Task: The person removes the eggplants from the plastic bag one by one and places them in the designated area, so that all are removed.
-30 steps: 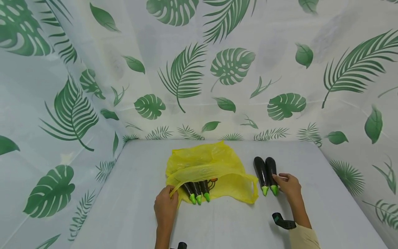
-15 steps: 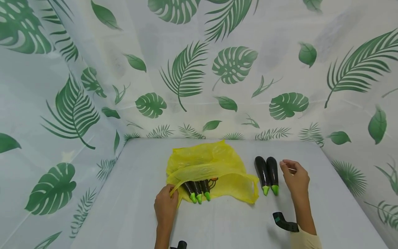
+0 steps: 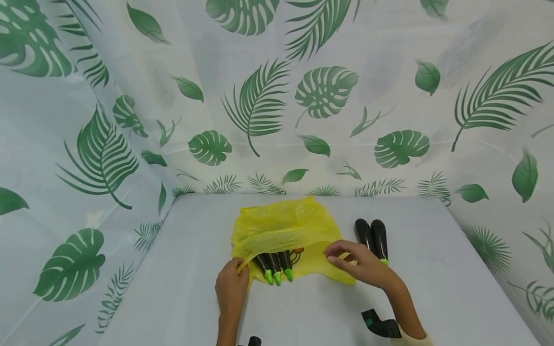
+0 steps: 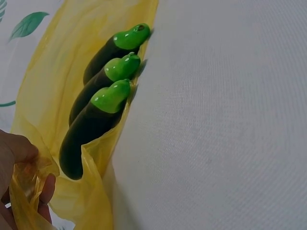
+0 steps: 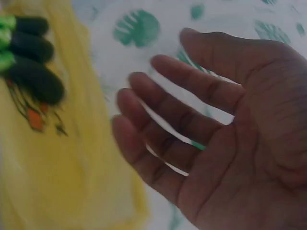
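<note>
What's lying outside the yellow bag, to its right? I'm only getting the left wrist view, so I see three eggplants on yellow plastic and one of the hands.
Observer: Two more eggplants lie side by side, to the right of the yellow bag.
Operator: Is anything blocking your sight of them?
Observer: Yes, the right hand hides part of them in the head view.
Operator: Is it holding anything?
Observer: No, the right wrist view shows it bare, with nothing in its palm.
</note>
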Motion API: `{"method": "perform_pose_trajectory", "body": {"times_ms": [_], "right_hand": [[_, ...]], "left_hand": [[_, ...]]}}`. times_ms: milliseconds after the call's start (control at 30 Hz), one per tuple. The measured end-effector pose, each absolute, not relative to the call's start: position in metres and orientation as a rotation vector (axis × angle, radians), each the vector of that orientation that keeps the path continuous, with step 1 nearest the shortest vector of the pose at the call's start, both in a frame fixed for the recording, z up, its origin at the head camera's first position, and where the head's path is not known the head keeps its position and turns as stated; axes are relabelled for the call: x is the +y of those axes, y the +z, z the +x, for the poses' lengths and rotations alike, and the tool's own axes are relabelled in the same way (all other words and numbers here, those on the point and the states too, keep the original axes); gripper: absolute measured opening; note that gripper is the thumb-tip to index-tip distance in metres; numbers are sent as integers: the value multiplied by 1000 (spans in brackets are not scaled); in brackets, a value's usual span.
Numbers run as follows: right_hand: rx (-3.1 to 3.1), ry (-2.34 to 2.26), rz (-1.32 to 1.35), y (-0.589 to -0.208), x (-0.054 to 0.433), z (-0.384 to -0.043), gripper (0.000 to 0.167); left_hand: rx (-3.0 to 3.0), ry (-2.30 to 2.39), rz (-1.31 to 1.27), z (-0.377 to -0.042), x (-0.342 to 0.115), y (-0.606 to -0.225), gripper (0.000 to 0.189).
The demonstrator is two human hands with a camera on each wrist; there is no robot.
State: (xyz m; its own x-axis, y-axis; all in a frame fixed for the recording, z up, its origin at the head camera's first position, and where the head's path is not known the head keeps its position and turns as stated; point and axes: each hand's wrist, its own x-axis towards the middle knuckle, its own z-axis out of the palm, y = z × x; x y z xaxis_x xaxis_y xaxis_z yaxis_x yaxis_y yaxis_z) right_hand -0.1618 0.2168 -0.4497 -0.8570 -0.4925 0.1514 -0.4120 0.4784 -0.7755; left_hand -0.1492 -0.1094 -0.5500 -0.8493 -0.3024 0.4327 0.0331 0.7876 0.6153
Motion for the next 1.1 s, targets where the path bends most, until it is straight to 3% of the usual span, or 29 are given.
{"method": "perform_pose_trajectory", "body": {"times_ms": [267, 433, 600, 1100], "right_hand": [[2355, -1337, -759, -495, 163, -170, 31], [2398, -1526, -452, -516, 142, -176, 35], [2368, -1671, -118, -521, 128, -178, 40], [2314, -1718, 47, -528, 105, -192, 49]], "left_hand": [[-2463, -888, 226, -150, -107, -546, 7], [-2478, -895, 239, -150, -106, -544, 6], [-2475, -875, 238, -148, -106, -545, 5], [-2467, -874, 217, -147, -107, -544, 5]]}}
